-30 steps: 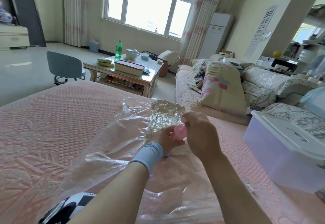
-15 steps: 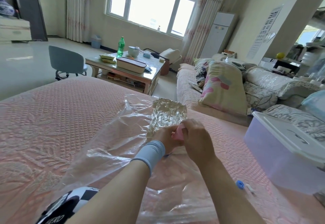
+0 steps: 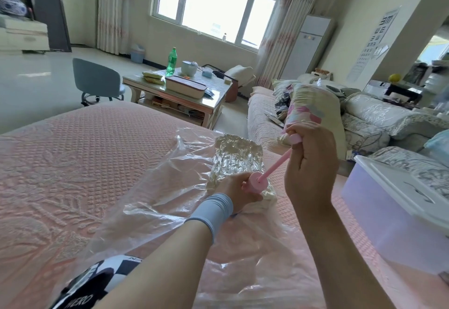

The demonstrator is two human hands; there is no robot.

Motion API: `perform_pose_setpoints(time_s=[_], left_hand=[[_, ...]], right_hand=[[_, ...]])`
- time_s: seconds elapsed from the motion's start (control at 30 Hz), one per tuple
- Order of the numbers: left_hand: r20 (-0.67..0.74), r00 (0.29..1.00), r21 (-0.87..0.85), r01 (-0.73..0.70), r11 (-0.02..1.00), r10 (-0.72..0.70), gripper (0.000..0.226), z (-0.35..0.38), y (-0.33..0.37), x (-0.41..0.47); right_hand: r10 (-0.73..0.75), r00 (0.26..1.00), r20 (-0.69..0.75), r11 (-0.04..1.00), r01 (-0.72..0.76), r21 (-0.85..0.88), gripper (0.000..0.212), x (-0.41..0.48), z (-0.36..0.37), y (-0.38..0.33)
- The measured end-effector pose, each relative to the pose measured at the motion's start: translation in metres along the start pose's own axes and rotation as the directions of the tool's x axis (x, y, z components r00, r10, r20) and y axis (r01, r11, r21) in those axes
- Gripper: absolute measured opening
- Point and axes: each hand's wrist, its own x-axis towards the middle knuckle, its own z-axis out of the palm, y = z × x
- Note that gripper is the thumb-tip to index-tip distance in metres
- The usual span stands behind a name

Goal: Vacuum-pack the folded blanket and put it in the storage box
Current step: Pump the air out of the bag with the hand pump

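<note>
From the head camera, a clear, crinkled plastic vacuum bag (image 3: 170,201) lies spread over a pink quilted bedspread (image 3: 73,163). At the bag's far end sits the folded pale blanket (image 3: 237,160), pressed tight under wrinkled, shiny film. It lies just beyond the fingers of both hands, its near edge right beside the left hand.

The left hand (image 3: 237,193), wearing a light grey-blue wristband (image 3: 213,211), rests low on the bag. Its fingers are curled around the round barrel of a small pink hand pump (image 3: 257,183), holding it down against the plastic at the blanket's near corner.

The right hand (image 3: 309,163) is raised above and to the right of the left. Its fingers are clenched around the pump's pink handle (image 3: 295,138), and the thin pink plunger rod (image 3: 275,165) runs slanting from that fist down into the barrel, drawn well out. The blanket is to the left of this hand, apart from it.

At the right edge of the bed stands a translucent plastic storage box with a white lid (image 3: 398,201), the lid on, near the right forearm but not touching it. The blanket is on the bed, inside the bag, well apart from the box.
</note>
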Motion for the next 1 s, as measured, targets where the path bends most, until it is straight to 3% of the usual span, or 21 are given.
perform_pose_setpoints(time_s=[0.03,0.1,0.17,0.23,0.33,0.53,0.63,0.73,0.8,0.83,0.93,1.0], left_hand=[[0.002,1.0,-0.002,-0.001,1.0,0.001,0.056,0.002,-0.001,0.001],[-0.013,1.0,0.008,-0.001,1.0,0.001,0.053,0.004,-0.001,0.0],[-0.02,1.0,0.024,-0.008,1.0,0.009,0.043,0.004,0.0,-0.001],[-0.019,1.0,0.045,-0.024,0.999,0.025,0.038,0.004,0.003,-0.003],[-0.047,0.998,0.071,-0.029,0.997,0.033,0.041,0.004,0.005,-0.005],[-0.051,0.999,0.057,0.007,0.998,-0.005,0.06,0.002,0.003,-0.002],[-0.053,0.999,0.08,0.005,0.997,-0.001,0.061,0.002,0.0,-0.002],[-0.057,0.998,0.094,0.001,0.996,0.004,0.062,0.002,0.0,-0.002],[-0.041,0.999,0.075,0.012,0.997,-0.009,0.056,0.003,-0.001,0.0],[-0.03,0.999,0.08,0.019,0.997,-0.016,0.049,0.005,-0.001,0.0],[-0.035,0.999,0.159,-0.011,0.987,0.016,0.029,0.006,-0.002,0.001],[-0.07,0.996,0.172,-0.04,0.984,0.052,0.032,0.006,-0.004,0.001]], right_hand=[[0.027,0.999,0.029,1.0,-0.027,0.001,0.017,-0.007,0.004,0.0],[0.145,0.962,0.233,0.989,-0.142,-0.028,0.018,-0.027,0.011,0.002],[0.273,0.822,0.5,0.96,-0.263,-0.092,0.018,-0.049,0.016,0.004],[0.308,0.717,0.625,0.948,-0.283,-0.143,0.011,-0.059,0.018,0.006],[0.263,0.738,0.621,0.965,-0.196,-0.176,0.01,-0.05,0.014,0.004],[0.031,0.961,0.273,0.996,-0.007,-0.089,0.012,-0.009,-0.004,0.001],[-0.059,0.993,0.102,0.995,0.067,-0.078,0.013,0.0,-0.007,0.005],[-0.033,0.999,0.025,0.999,0.034,-0.03,0.016,-0.007,0.001,0.003],[0.062,0.991,0.121,0.998,-0.06,-0.015,0.019,-0.021,0.012,0.002],[0.134,0.96,0.245,0.991,-0.131,-0.029,0.02,-0.033,0.016,0.003],[0.314,0.747,0.587,0.944,-0.309,-0.113,0.018,-0.06,0.024,0.003],[0.323,0.691,0.647,0.943,-0.294,-0.156,0.015,-0.061,0.024,0.004]])
